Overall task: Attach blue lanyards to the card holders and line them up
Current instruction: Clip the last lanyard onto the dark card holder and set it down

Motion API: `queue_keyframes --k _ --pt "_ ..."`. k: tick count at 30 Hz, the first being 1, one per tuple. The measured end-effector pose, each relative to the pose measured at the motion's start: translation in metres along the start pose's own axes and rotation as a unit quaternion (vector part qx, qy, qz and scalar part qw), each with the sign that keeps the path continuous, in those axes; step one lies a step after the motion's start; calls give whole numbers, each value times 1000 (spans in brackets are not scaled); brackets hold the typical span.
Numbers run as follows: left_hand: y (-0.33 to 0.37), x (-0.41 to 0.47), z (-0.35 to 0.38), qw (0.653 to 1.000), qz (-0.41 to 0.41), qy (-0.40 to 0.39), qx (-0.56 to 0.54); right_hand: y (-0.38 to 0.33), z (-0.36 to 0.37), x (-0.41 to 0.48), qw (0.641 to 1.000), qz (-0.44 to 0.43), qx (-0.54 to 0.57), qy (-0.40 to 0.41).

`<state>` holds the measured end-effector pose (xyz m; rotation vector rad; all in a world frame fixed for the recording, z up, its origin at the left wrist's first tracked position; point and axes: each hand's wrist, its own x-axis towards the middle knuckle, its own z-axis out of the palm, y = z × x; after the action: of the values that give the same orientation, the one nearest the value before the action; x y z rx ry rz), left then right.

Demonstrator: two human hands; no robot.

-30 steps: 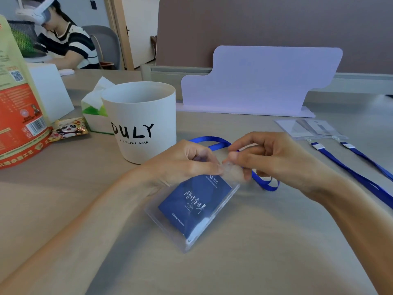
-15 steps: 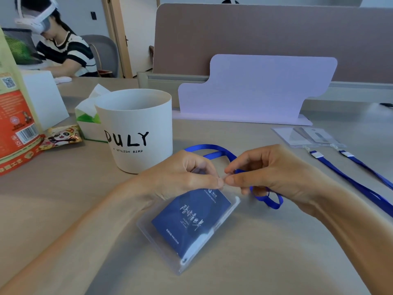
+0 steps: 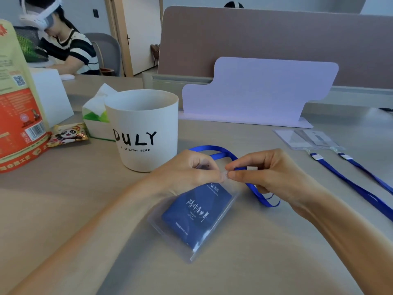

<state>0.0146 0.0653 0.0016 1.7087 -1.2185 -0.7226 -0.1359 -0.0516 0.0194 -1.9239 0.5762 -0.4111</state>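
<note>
A clear card holder [image 3: 180,233] with a dark blue card inside hangs tilted just above the table in the middle. My left hand [image 3: 187,171] pinches its top edge. My right hand [image 3: 268,175] pinches the clip end of a blue lanyard [image 3: 261,196] right against that top edge, fingertips of both hands almost touching. The lanyard loops behind both hands and down to the table on the right. At the far right lie two clear card holders [image 3: 306,138] with blue lanyards [image 3: 348,184] attached, side by side.
A white cup marked DULY [image 3: 146,128] stands just behind my left hand. A tissue box [image 3: 95,122], a snack packet [image 3: 68,135] and a large orange bag [image 3: 19,116] are at the left. A pale purple stand [image 3: 255,92] is behind. Another person sits far left.
The view has tilted a little, so everything sits lower in the frame. My fingertips have come together at the holder's top edge, and the lanyard's white clip end now shows in my right hand.
</note>
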Motion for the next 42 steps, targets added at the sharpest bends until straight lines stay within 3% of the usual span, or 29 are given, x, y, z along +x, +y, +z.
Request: queue_keyframes --k 13,34,37,42 --pt "-5 5 -1 999 -6 10 -38 5 5 4 999 -28 31 26" --pt "-10 10 3 999 10 46 -4 6 20 5 995 -54 36 76" --pt "-8 6 2 998 -10 47 -45 10 18 5 994 -37 52 89" --pt "-10 -1 -8 991 -79 -74 -72 17 4 2 974 28 132 181"
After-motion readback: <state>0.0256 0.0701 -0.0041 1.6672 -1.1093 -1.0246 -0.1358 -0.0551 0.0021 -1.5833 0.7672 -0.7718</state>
